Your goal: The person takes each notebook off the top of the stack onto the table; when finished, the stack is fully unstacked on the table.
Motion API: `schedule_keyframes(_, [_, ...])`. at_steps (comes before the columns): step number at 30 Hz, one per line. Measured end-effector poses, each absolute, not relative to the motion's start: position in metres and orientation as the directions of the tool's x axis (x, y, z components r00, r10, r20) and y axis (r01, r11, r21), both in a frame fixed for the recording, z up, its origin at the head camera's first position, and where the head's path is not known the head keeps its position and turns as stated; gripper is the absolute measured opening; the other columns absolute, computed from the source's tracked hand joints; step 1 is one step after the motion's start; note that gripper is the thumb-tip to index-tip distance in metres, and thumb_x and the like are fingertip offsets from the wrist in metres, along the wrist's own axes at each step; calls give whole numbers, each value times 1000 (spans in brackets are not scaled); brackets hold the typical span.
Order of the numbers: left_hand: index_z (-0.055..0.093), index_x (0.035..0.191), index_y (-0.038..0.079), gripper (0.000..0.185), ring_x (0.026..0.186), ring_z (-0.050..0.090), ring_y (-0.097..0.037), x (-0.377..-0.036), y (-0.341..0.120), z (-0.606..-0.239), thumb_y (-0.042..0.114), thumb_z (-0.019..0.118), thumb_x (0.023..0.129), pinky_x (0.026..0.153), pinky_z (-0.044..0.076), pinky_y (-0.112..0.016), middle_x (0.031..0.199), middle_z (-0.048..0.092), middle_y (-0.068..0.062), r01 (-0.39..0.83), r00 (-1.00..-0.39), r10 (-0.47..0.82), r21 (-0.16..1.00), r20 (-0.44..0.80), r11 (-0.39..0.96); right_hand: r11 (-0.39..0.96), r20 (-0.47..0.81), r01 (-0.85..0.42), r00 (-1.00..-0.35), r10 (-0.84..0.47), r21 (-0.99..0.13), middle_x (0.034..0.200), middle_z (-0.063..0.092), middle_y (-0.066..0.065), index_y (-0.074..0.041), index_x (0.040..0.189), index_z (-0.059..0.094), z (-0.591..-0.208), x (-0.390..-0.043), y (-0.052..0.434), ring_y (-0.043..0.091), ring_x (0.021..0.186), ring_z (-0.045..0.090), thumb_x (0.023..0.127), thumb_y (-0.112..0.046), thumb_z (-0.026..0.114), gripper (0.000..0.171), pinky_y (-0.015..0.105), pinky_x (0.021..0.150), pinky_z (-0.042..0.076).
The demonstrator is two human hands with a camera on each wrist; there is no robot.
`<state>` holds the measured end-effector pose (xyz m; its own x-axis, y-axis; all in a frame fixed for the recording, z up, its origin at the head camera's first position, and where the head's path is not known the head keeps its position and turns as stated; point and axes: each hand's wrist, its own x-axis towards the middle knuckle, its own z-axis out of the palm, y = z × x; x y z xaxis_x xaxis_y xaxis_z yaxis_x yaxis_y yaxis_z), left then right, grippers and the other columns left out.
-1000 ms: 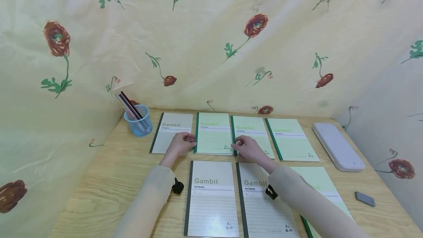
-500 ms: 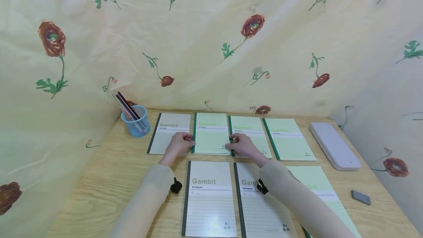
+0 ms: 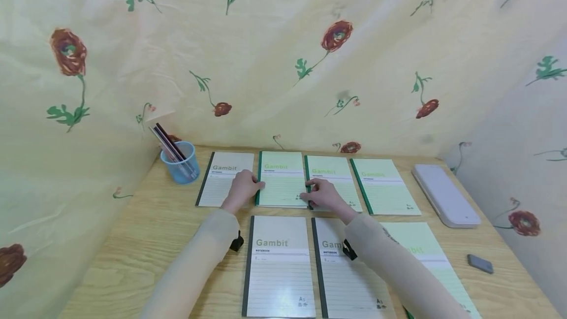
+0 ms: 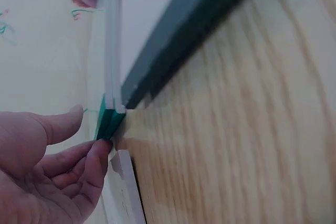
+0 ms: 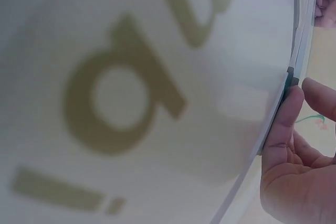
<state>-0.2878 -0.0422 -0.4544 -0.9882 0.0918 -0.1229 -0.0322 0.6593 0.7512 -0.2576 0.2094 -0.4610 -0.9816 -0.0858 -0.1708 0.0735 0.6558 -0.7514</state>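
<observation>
A green-spined notebook (image 3: 281, 186), second from the left in the back row, lies between both hands. At its left edge is the left hand (image 3: 242, 188), reaching across a dark-spined notebook (image 3: 228, 161). In the left wrist view, its fingertips meet the green spine (image 4: 108, 121) from below, with the thumb raised apart. The right hand (image 3: 327, 196) has its thumb at the lower right corner of that same notebook and lies over the lower part of another green-spined notebook (image 3: 331, 171). In the right wrist view, a finger of the right hand (image 5: 294, 171) touches a notebook edge.
A fourth green-spined notebook (image 3: 383, 186) ends the back row. In front lie two dark-spined notebooks (image 3: 279, 279) (image 3: 350, 289) and a green one (image 3: 436, 265). A blue cup (image 3: 182, 166) of pencils, a white case (image 3: 445, 196) and a grey eraser-like block (image 3: 480, 263) flank them.
The right hand has shifted slightly left, its thumb now over the corner of the second back-row notebook. The left hand's thumb has lifted and moved a little up along the spine.
</observation>
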Motion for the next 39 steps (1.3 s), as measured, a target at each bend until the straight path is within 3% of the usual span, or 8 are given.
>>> schedule_keyframes(5, [63,80,0,30,55,44,-16,-290,-35,-453,24,78,89,49,36,-28,63,50,-3,4,-994,81,699,-77,715,653,-181,88,-980,-77,-752,80,60,6,-1,136,57,-462,-259,207,15,63,62,92,-22,73,51,27,60,48])
schedule_keyframes(13, [72,102,-1,37,58,54,-18,-287,-26,-454,30,82,85,50,40,-28,72,65,-6,44,-995,86,571,-47,819,665,-170,63,-981,-97,-744,79,62,7,2,134,57,-462,-257,208,17,63,62,90,-17,75,51,26,59,48])
schedule_keyframes(17, [70,105,-1,36,63,56,-20,-288,-26,-454,26,82,84,54,41,-29,78,66,-7,12,-996,66,604,-67,797,668,-152,33,-981,-122,-744,77,62,6,3,133,57,-460,-254,209,16,63,61,90,-15,75,50,26,59,48])
schedule_keyframes(24, [67,95,-2,28,70,58,-22,-290,-39,-458,20,81,85,59,48,-32,84,66,-11,-102,-991,4,758,-137,644,662,-140,18,-981,-131,-750,78,61,7,2,132,58,-462,-253,207,16,63,61,90,-14,75,48,27,60,49])
schedule_keyframes(30, [61,111,-6,35,91,61,-29,-289,-57,-452,18,74,90,76,53,-40,105,63,-19,-138,-987,-14,813,-158,565,677,-134,10,-982,-130,-736,76,62,6,2,133,57,-461,-253,206,16,61,59,90,-14,76,50,27,59,45])
schedule_keyframes(39, [55,107,1,24,81,54,-23,-289,-79,-445,15,69,93,68,45,-31,99,58,-14,-171,-984,-32,895,-174,412,692,-128,13,-985,-115,-722,74,61,6,1,132,58,-462,-255,208,17,61,58,89,-14,77,49,28,57,43])
